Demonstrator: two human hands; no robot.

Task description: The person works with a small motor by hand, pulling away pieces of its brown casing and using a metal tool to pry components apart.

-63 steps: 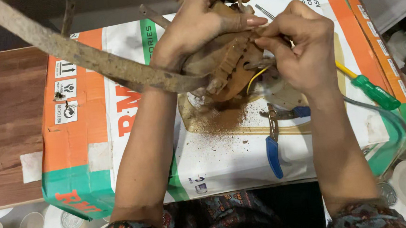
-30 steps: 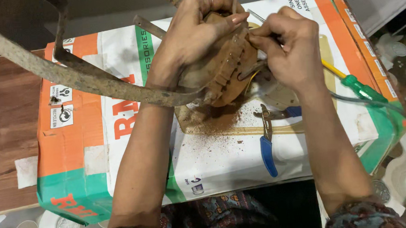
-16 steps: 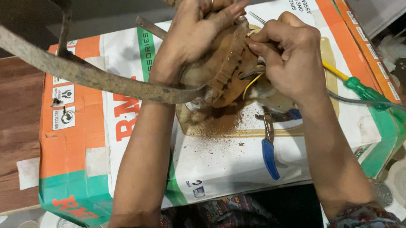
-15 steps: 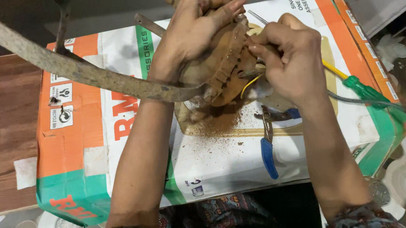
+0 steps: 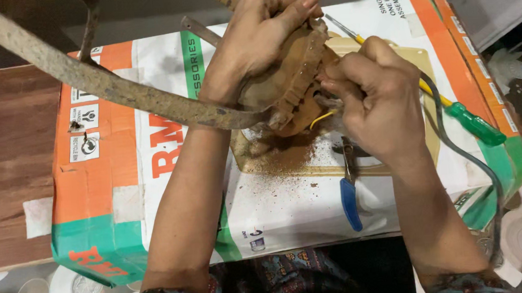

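My left hand [image 5: 259, 33] grips a rusty round metal part [image 5: 293, 83] from above, holding it over a cardboard box. Long rusty flat blades [image 5: 97, 84] stick out of the part toward the upper left. My right hand [image 5: 374, 99] is closed at the part's right side, fingers pinched by a thin yellow wire [image 5: 320, 118] that comes out of it. What the fingertips grip is hidden. Rust powder [image 5: 286, 157] lies on the beige plate [image 5: 420, 62] under the part.
The white, orange and green cardboard box [image 5: 111, 200] rests on a wooden surface [image 5: 4, 152]. On it lie blue-handled pliers [image 5: 350, 195], a screwdriver with a green and yellow handle [image 5: 467, 120] and a grey cable [image 5: 464, 157]. A patterned floor shows at the right.
Both hands have stayed on the rusty part. The right hand has shifted slightly along the part's right side, and the view has moved a little.
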